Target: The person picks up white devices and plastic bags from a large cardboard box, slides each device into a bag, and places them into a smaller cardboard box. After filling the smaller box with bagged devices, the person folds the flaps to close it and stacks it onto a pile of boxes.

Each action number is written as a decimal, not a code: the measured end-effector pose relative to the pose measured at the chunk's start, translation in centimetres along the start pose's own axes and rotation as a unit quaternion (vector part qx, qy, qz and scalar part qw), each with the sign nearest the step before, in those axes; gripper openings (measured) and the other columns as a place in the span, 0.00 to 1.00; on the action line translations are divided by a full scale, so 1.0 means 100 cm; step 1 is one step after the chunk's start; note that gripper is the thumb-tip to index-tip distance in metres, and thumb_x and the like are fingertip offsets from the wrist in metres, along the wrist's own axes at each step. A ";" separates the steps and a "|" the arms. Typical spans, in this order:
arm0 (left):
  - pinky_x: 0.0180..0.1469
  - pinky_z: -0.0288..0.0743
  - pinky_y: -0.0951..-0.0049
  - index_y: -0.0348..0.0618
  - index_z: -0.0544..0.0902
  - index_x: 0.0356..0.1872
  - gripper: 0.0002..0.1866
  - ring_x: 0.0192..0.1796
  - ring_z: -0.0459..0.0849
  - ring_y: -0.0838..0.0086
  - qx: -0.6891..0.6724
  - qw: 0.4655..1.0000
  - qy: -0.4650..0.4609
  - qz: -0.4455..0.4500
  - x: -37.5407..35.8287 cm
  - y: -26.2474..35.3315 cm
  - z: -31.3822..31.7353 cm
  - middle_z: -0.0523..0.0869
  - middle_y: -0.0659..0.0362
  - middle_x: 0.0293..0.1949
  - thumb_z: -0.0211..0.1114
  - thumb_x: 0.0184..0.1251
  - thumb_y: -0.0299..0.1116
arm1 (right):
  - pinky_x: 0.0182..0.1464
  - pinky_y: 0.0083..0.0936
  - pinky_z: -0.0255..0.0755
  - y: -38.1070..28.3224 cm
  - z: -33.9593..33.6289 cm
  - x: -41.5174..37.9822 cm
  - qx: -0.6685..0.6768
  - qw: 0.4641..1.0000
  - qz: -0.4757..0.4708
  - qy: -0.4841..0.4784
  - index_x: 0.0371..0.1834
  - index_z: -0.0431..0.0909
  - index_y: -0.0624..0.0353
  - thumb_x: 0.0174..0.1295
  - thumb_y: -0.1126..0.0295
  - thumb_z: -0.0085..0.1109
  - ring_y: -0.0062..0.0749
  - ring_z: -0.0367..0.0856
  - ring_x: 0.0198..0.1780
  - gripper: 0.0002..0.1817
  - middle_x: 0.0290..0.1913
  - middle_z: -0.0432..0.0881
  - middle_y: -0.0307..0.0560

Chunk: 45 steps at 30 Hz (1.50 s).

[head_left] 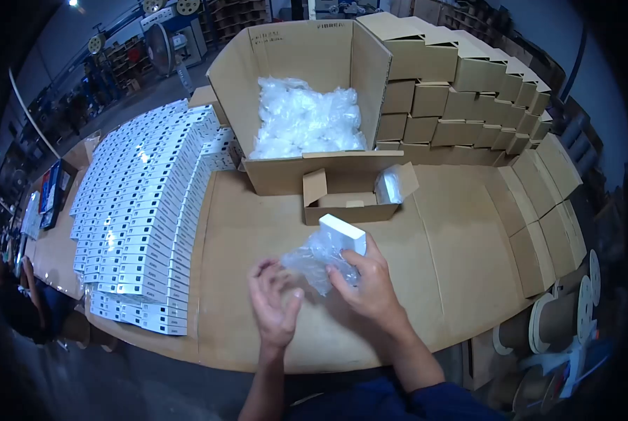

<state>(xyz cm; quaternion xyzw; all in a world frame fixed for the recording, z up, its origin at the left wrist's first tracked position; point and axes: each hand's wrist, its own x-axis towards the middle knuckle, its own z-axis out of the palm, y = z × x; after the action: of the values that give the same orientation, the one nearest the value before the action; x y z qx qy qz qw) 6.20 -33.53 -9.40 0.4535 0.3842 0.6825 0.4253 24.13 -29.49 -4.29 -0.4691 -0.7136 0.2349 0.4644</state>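
Two hands at work over the cardboard-covered table [426, 281]. Your right hand [370, 281] is closed on a small white box [343, 233] and on the clear plastic bag [314, 261] wrapped around its lower part; the box stands tilted, its top end poking out of the bag. Your left hand [275, 302] is open, fingers spread and curled, just touching the loose edge of the bag, not gripping anything.

Step in hand, as I read it: box and bag being brought together or parted; which way, you cannot tell from this view. The next move calls for your left hand to pinch the bag's loose film so the right can slide the box cleanly.

Just beyond sits a small open carton [349, 200] with another bagged item at its right flap. Behind it, a large open carton [300, 70] full of plastic-wrapped pieces [303, 119]. To your left, rows of flat white boxes [142, 210]; to your right, stacked brown cartons [461, 98].
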 end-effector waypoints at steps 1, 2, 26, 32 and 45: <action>0.67 0.73 0.65 0.33 0.65 0.71 0.36 0.61 0.81 0.63 0.134 0.989 0.034 0.061 0.006 0.008 0.001 0.78 0.49 0.59 0.70 0.63 0.24 | 0.56 0.45 0.77 0.000 -0.007 0.002 0.011 0.999 0.005 -0.047 0.41 0.86 0.69 0.59 0.71 0.72 0.62 0.82 0.51 0.12 0.52 0.78 0.68; 0.64 0.74 0.67 0.33 0.66 0.71 0.35 0.59 0.81 0.66 0.174 0.983 -0.003 0.055 0.011 0.012 -0.001 0.79 0.49 0.58 0.69 0.64 0.25 | 0.56 0.45 0.77 0.001 -0.012 0.004 0.024 0.995 0.009 -0.094 0.41 0.86 0.69 0.59 0.70 0.72 0.62 0.82 0.51 0.13 0.52 0.78 0.68; 0.50 0.78 0.76 0.40 0.69 0.58 0.18 0.46 0.81 0.80 -0.016 0.991 -0.033 -0.126 0.006 -0.022 0.020 0.81 0.59 0.47 0.66 0.73 0.19 | 0.62 0.33 0.73 0.046 0.010 -0.052 0.240 0.949 0.196 -0.056 0.46 0.88 0.64 0.60 0.66 0.79 0.41 0.80 0.58 0.16 0.54 0.81 0.53; 0.53 0.77 0.72 0.43 0.69 0.62 0.24 0.50 0.81 0.75 -0.185 0.982 0.034 -0.031 0.043 -0.013 -0.002 0.81 0.57 0.48 0.68 0.71 0.20 | 0.60 0.33 0.74 0.041 0.010 -0.053 0.160 0.968 0.188 -0.053 0.43 0.89 0.66 0.63 0.72 0.72 0.45 0.82 0.57 0.09 0.54 0.82 0.56; 0.43 0.78 0.56 0.39 0.80 0.39 0.09 0.38 0.85 0.53 0.423 0.841 -0.298 0.157 0.055 0.040 0.015 0.86 0.49 0.33 0.73 0.63 0.26 | 0.52 0.44 0.79 0.015 -0.003 -0.050 -0.001 0.991 0.126 -0.053 0.41 0.87 0.69 0.63 0.72 0.71 0.60 0.85 0.48 0.10 0.52 0.79 0.68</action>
<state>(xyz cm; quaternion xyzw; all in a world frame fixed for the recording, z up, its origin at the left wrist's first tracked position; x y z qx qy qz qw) 5.51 -29.60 -3.75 0.8250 0.4138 0.3433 0.1739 25.77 -33.29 -7.52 -0.5428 -0.6727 0.3150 0.3919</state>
